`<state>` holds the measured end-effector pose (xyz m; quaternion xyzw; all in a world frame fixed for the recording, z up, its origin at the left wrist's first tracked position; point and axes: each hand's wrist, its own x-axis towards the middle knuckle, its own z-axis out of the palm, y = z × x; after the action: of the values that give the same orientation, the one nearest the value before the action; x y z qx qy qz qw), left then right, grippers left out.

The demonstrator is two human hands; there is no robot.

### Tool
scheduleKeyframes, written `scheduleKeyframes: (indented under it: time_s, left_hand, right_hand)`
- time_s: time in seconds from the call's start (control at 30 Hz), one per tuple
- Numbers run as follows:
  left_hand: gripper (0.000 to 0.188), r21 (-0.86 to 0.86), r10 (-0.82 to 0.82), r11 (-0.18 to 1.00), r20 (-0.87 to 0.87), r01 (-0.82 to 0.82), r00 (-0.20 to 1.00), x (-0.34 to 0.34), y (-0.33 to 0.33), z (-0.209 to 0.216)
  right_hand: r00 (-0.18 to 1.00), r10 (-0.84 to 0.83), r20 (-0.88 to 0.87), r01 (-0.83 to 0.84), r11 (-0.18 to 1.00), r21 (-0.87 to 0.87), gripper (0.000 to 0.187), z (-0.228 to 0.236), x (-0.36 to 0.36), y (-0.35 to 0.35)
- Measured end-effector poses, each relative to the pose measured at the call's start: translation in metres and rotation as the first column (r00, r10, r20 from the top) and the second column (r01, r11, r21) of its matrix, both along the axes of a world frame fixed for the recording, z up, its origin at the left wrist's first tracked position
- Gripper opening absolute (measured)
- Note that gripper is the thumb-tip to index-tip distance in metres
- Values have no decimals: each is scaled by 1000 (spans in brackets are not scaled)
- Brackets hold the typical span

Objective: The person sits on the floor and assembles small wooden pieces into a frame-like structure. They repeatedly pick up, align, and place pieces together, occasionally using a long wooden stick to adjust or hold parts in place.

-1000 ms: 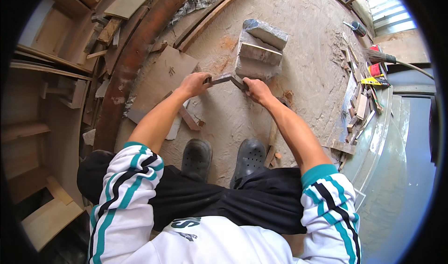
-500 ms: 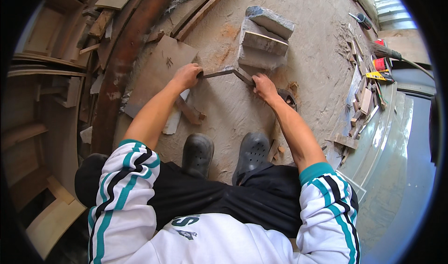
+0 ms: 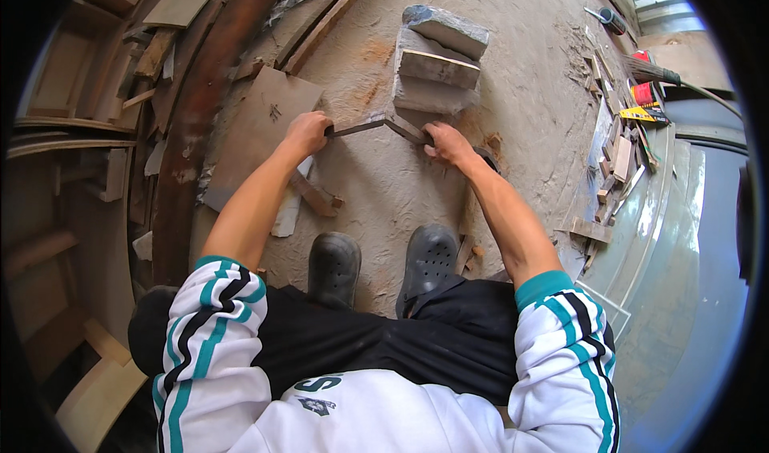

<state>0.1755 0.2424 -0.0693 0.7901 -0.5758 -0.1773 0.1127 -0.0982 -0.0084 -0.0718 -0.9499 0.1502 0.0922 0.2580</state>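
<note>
Out in front of me, above the floor, two narrow dark wooden strips [image 3: 358, 127] meet end to end in a shallow bent shape. My left hand [image 3: 307, 135] is closed around the outer end of the left one. My right hand [image 3: 448, 144] pinches the outer end of the right one. Whether the strips are fixed together where they meet cannot be made out. Just beyond the bend lies a grey stone-like block [image 3: 436, 94] with a short wooden piece [image 3: 439, 68] across it.
A flat brown board [image 3: 260, 124] with several nails on it lies left, beside a small wood offcut [image 3: 315, 194]. A long beam [image 3: 188, 148] and shelving stand farther left. Wood scraps [image 3: 622, 158], a broom [image 3: 653, 72] and a caulking tube [image 3: 613, 20] lie right. My grey clogs [image 3: 335, 267] are below.
The view has shifted slightly, so the block and floor items sit farther left. My right hand has turned a little, showing more of its fingers. Both hands keep hold of the strips.
</note>
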Motion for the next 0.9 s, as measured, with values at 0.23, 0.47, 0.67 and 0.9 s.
scheduleKeyframes:
  time_s: [0.23,0.47,0.67,0.9]
  left_hand:
    - [16,60,-15,998,15,14,1000,-2,-4,11]
    - [15,79,-91,993,19,89,996,4,-1,8]
    - [14,116,-78,990,12,76,997,-1,-5,18]
    - [23,-90,-58,994,8,59,998,9,8,24]
  right_hand:
    - [992,124,30,-118,982,-148,24,2,-6,-1]
    - [989,133,65,-125,986,-114,20,2,-6,4]
    - [987,129,95,-121,989,-89,16,-4,-12,2]
    - [991,112,67,-103,988,-115,19,4,-7,2]
